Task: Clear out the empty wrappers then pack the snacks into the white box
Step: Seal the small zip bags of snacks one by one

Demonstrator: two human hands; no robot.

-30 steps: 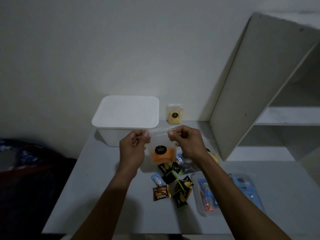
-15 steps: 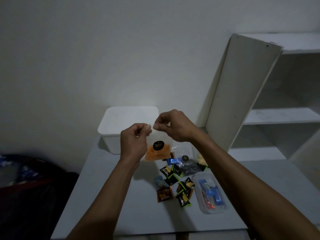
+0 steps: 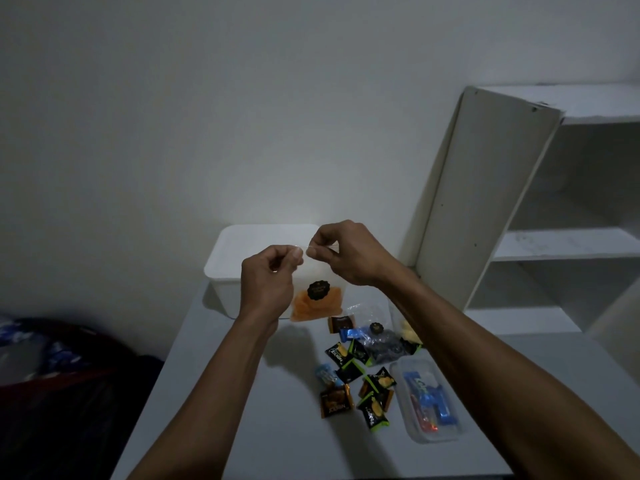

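Both hands hold a clear bag of orange snacks [image 3: 316, 304] with a round black label, up in front of the white box [image 3: 232, 260]. My left hand [image 3: 269, 281] and my right hand [image 3: 341, 252] each pinch the bag's top edge, close together. The white box stands lidded at the back of the grey table [image 3: 242, 410]. Several small black and green snack packets [image 3: 370, 389] lie scattered below the bag, with a brown packet [image 3: 335, 403] and a dark clear bag [image 3: 382, 346] among them.
A clear plastic container [image 3: 427, 401] holding blue and red items sits right of the packets. A white shelf unit [image 3: 519, 216] stands at the right. Dark fabric [image 3: 52, 368] lies left of the table. A yellowish snack bag [image 3: 408, 332] shows behind my right forearm.
My hands have come together along the bag's top edge, the right one moving left. The bag now hangs more to the left, in front of the white box.
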